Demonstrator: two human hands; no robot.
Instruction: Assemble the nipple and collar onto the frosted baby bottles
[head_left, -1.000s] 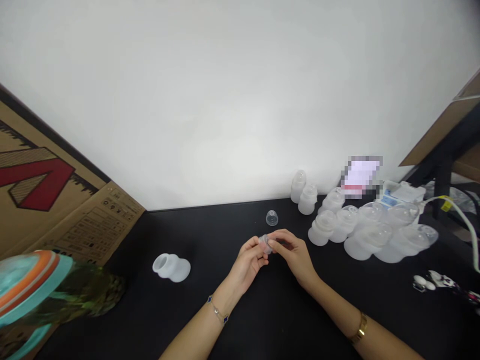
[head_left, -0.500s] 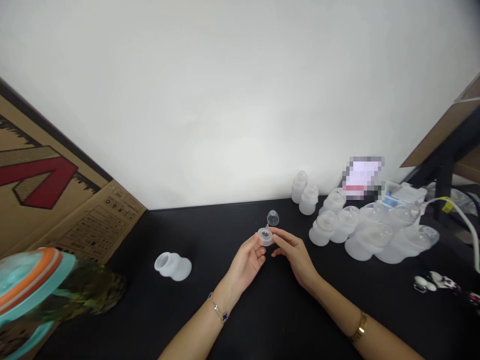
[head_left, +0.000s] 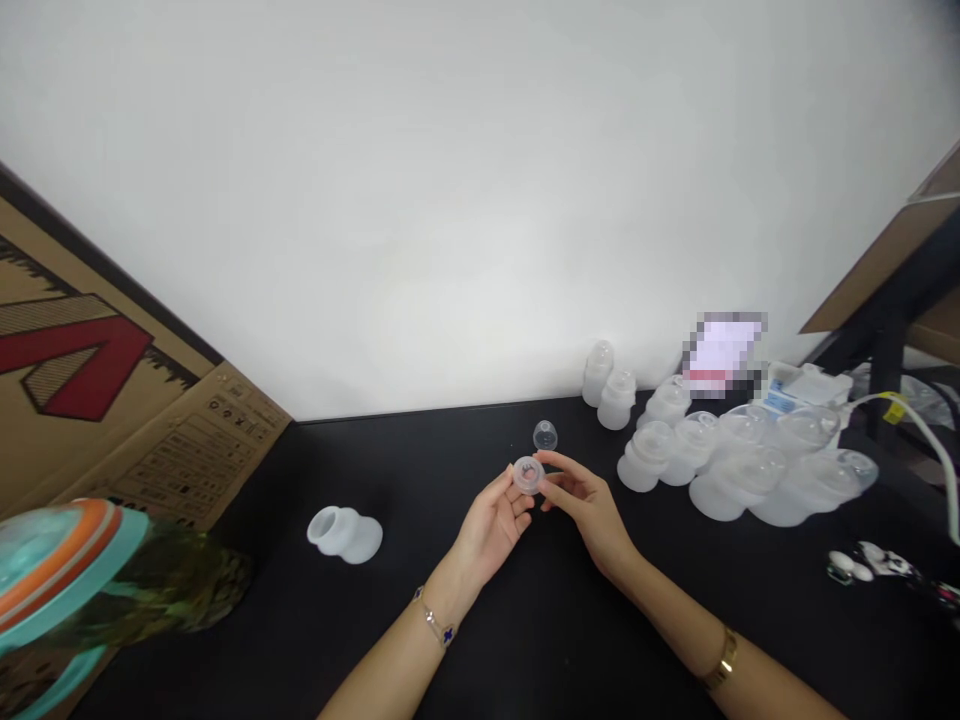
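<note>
A small translucent ring-shaped cap (head_left: 529, 475) is held between both hands over the dark table. My left hand (head_left: 492, 522) pinches its left edge between thumb and fingers, palm turned up. My right hand (head_left: 586, 503) grips the right edge with thumb and forefinger. Just behind the cap, a clear dome cover (head_left: 545, 435) rests on the table. An uncapped white bottle (head_left: 345, 533) lies to the left, its round mouth facing left.
Several capped white bottles (head_left: 739, 470) crowd the right side, and two more (head_left: 616, 399) stand near the wall. Behind them leans a blurred screen (head_left: 721, 352). A large teal-lidded jug (head_left: 135, 570) and a cardboard box (head_left: 202, 440) occupy the left.
The cap has tilted, so its round opening faces the camera more, and no nipple tip rises above it now. Both hands have hardly moved.
</note>
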